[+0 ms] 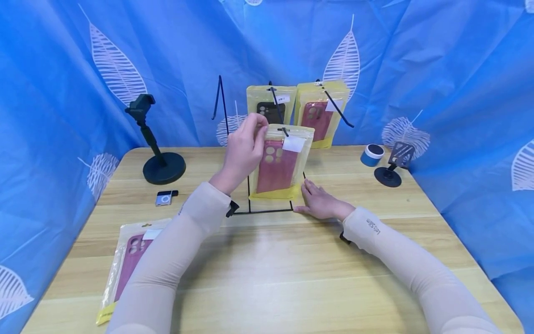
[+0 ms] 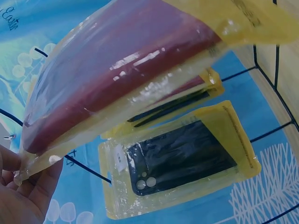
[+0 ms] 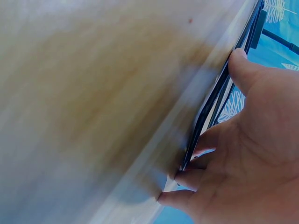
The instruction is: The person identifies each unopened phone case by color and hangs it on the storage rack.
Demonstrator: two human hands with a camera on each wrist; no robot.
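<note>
My left hand (image 1: pixel 245 149) pinches the top left corner of a clear, yellow-edged pouch holding a red phone case (image 1: pixel 275 169). The pouch hangs upright, its hole at the tip of the middle hook of a black wire display rack (image 1: pixel 271 211). In the left wrist view, the left hand's fingers (image 2: pixel 39 198) hold the pouch edge beside the hook. Behind it hang a pouched black phone case (image 2: pixel 182 156) and, on the right hook, another pouched red case (image 1: pixel 319 118). My right hand (image 1: pixel 320 202) rests at the rack's front right base corner, its thumb (image 3: pixel 240 65) against the wire.
Another pouched phone case (image 1: pixel 132 250), purplish, lies at the left, partly under the left sleeve. A black phone stand (image 1: pixel 160 167) and a small device (image 1: pixel 164 198) are at the left. A blue jar (image 1: pixel 372 155) and a small black stand (image 1: pixel 389 176) stand at the right.
</note>
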